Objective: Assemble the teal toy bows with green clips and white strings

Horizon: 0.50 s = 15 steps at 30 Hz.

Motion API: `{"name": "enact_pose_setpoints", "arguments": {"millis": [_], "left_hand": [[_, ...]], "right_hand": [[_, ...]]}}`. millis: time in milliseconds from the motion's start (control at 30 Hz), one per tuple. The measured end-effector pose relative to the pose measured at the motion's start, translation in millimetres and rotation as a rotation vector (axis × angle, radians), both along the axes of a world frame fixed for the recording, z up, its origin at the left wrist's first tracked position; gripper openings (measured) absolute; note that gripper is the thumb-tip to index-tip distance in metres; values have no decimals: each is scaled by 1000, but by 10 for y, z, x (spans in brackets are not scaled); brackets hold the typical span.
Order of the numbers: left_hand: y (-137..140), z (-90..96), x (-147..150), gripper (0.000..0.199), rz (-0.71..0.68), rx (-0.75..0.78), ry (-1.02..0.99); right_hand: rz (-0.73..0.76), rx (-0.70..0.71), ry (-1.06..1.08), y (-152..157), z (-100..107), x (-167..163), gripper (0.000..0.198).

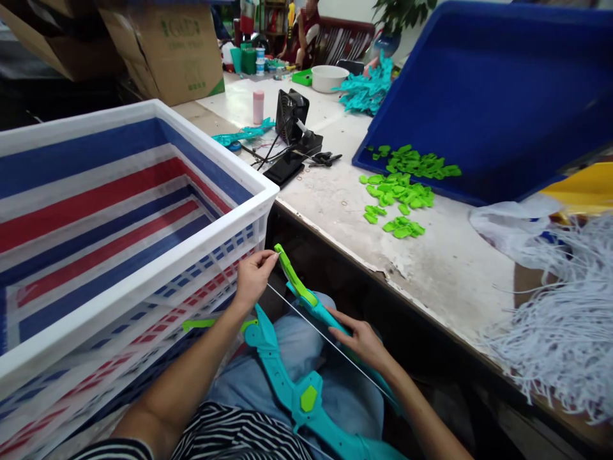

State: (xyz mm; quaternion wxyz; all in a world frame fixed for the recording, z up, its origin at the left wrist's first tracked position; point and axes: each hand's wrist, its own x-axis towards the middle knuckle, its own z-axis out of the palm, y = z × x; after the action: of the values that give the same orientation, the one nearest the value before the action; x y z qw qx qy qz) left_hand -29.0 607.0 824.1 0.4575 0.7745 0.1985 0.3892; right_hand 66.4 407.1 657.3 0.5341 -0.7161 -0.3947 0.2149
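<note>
Two turquoise toy bows with bright green limbs are over my lap. My left hand point(255, 276) is closed in a pinch at the tip of the upper bow's green limb point(294, 275), on a white string point(316, 329) that runs down beside that bow. Around the turquoise body of the upper bow point(322, 312), my right hand point(361, 342) is closed, with its fingers along it. The lower toy bow point(282, 377) lies across my thighs, a green hexagon point(308, 398) on its middle; its green limb point(198, 324) points left, partly behind my left forearm.
A white crate point(211, 236) with a striped lining stands at the left. On the worktable point(335, 211) are green pieces point(405, 191), a tilted blue tray point(479, 96), white strings point(565, 319), a small fan point(291, 115) and turquoise parts point(366, 89). A person point(306, 35) sits far back.
</note>
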Motion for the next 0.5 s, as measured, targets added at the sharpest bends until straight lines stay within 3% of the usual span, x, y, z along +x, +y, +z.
{"name": "enact_pose_setpoints", "arguments": {"millis": [167, 367, 500], "left_hand": [[-23, 2, 49, 16, -61, -40, -14], [-32, 69, 56, 30, -204, -171, 46], [-10, 72, 26, 32, -203, -187, 47]], "right_hand": [[-8, -22, -27, -1, 3, -15, 51], [-4, 14, -99, -42, -21, -76, 47], [-121, 178, -345, 56, 144, -54, 33]]}}
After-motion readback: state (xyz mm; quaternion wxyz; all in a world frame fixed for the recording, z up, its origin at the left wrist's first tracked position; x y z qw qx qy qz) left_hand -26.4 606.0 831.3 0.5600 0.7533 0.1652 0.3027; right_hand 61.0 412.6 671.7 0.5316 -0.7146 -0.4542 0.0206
